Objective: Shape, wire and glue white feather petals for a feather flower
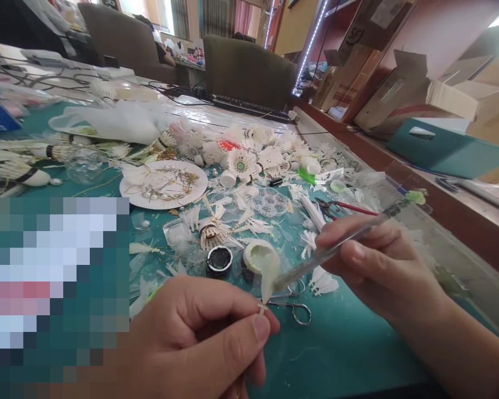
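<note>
Between the thumb and forefinger of my left hand (208,332) is the stem of a small pale feather piece (268,280), held upright. My right hand (374,260) is closed around a slim brush (336,244), whose lower tip touches or nearly touches the feather's right side. Just behind the feather stands an open jar of pale green paint (260,256), partly hidden by it. An open jar of black paint (219,259) is to its left. Scissors (297,311) lie on the green mat (336,349), partly behind my left fingertips.
Shuttlecocks (210,233) and feather pieces (324,281) litter the mat. A white plate (128,194) holds beads and wire. Red-handled pliers (357,208) lie beyond my right hand. Cardboard boxes (407,83) stand at right; a person's arm (165,56) shows far back.
</note>
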`<state>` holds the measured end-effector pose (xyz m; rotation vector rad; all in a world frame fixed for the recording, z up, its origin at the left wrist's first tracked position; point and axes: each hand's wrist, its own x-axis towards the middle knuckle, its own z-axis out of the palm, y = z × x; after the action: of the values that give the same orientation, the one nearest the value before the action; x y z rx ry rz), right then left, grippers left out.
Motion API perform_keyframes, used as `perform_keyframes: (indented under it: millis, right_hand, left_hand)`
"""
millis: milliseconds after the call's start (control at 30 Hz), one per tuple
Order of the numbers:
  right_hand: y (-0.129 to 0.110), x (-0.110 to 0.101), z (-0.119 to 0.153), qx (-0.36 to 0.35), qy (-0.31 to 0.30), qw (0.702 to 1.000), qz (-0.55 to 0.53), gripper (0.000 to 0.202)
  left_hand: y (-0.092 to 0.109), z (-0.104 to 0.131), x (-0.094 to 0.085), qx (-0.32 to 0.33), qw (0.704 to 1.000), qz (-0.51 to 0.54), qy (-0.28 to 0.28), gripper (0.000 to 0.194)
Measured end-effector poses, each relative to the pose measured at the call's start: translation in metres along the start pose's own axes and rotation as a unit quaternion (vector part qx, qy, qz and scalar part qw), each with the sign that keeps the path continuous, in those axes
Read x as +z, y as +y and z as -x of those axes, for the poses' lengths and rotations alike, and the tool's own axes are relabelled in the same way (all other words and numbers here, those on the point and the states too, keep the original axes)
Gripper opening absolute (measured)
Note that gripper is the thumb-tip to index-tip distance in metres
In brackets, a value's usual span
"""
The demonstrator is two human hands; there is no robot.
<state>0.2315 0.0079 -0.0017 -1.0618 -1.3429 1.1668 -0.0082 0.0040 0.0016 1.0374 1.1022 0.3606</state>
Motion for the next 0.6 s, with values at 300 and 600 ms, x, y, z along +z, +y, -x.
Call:
perform_keyframes:
  millis: [300,600]
  right_hand:
    - [0.008,-0.002,-0.013,-0.007,0.097,0.995,-0.021,0.016]
    - [0.003,-0.011,-0.011,-0.099,-0.079,0.912,0.39,0.022]
  left_hand:
    - [0.0,0.003,0.002,0.008,0.999,-0.017,0.027,0.032]
    - [-0.009,-0.001,0.002,0.139,0.99,-0.017,0.028,0.03]
